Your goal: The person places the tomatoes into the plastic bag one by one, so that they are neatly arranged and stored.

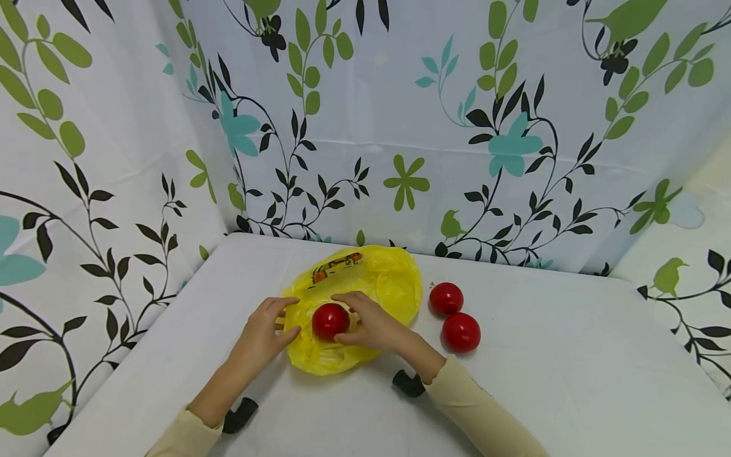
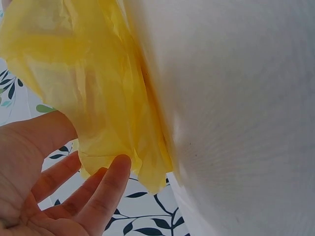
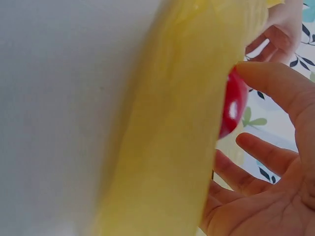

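Note:
A yellow plastic bag (image 1: 394, 279) lies spread on the table, its sides standing up around a shiny red ball (image 1: 331, 322). My right hand (image 1: 374, 324) reaches over the bag's right part, thumb and fingers spread around that ball. In the right wrist view the thumb tip is right at the red ball (image 3: 233, 105), while a gap shows between the ball and the forefinger. At the bag's left edge is my left hand (image 1: 264, 330), its fingers loosely spread. The left wrist view has those fingers (image 2: 110, 187) against the crumpled yellow plastic (image 2: 103, 103).
Two more red balls, a rear one (image 1: 446, 299) and a front one (image 1: 460, 332), sit side by side right of the bag. The white table (image 1: 571, 355) meets a leaf-patterned curtain (image 1: 365, 127) behind. Black wrist mounts (image 1: 240, 416) show under both forearms.

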A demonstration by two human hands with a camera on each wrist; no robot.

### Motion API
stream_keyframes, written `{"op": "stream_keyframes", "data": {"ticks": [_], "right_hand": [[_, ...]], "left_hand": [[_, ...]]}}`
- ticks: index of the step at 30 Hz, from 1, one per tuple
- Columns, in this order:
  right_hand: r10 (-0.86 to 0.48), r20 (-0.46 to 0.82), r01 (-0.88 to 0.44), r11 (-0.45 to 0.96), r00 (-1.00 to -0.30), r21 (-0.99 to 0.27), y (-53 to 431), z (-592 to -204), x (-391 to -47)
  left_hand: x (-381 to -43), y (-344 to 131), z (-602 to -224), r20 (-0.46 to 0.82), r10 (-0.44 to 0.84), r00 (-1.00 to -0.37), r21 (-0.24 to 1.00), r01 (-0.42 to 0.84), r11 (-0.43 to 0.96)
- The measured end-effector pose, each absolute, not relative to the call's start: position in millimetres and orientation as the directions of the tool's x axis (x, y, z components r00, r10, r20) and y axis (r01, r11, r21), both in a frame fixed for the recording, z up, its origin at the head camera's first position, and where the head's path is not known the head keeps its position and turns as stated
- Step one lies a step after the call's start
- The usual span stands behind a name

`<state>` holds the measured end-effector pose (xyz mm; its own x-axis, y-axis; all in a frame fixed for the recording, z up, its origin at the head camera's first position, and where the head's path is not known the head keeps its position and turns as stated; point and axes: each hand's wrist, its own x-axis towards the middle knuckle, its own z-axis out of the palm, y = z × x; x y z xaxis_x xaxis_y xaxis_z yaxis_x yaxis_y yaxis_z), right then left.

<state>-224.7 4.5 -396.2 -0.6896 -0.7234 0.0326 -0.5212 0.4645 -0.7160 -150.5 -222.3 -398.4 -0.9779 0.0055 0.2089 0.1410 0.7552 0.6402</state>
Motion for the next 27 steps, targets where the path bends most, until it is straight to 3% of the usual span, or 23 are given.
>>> {"op": "stream_keyframes", "data": {"ticks": [27], "right_hand": [[-0.633, 0.068, -0.473, 0.497, -0.771, -0.727, 62.2, -378.1, -221.4]], "left_hand": [[-151.5, -222.3, -401.6, 0.216, 0.018, -0.976, 0.616, 0.15, 0.773]]}}
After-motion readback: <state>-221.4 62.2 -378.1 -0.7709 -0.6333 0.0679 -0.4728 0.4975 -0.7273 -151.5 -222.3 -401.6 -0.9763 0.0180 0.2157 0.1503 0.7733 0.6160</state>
